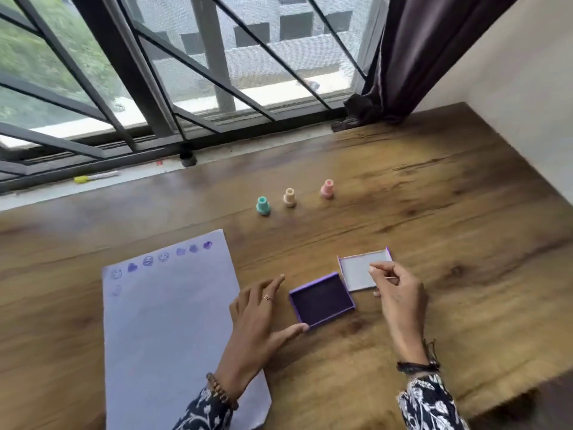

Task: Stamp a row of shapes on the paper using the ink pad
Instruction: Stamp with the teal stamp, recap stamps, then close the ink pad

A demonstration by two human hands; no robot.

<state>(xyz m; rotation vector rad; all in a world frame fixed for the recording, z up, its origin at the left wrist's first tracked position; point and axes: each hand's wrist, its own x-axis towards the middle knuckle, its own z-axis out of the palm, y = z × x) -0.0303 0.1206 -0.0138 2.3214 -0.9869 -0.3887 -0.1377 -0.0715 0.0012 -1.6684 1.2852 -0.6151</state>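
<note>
Ink pad [322, 300]: open purple tray, flat on the wooden tabletop [434, 187], between the two hands.
Lid [356, 270]: pale grey inside with a purple rim, lying open just behind and to the right of the ink pad, touching its far right corner.
Left hand [259, 318]: spread and relaxed, just left of the ink pad; thumb tip touching the pad's near corner, fingers reaching toward its far left corner; partly resting on the paper's right edge.
Right hand [398, 293]: right of the ink pad, over the near right part of the lid; fingers curled, pinching the lid's edge as far as can be seen, though the blur makes it uncertain.
Paper [161, 321]: pale lilac sheet, left of the ink pad; a row of purple stamped shapes, hearts and smiling faces, along its far edge.
Stamps: green stamp [263, 206], cream stamp [289, 198] and pink stamp [327, 189], upright in a line well behind the ink pad, away from both hands.
</note>
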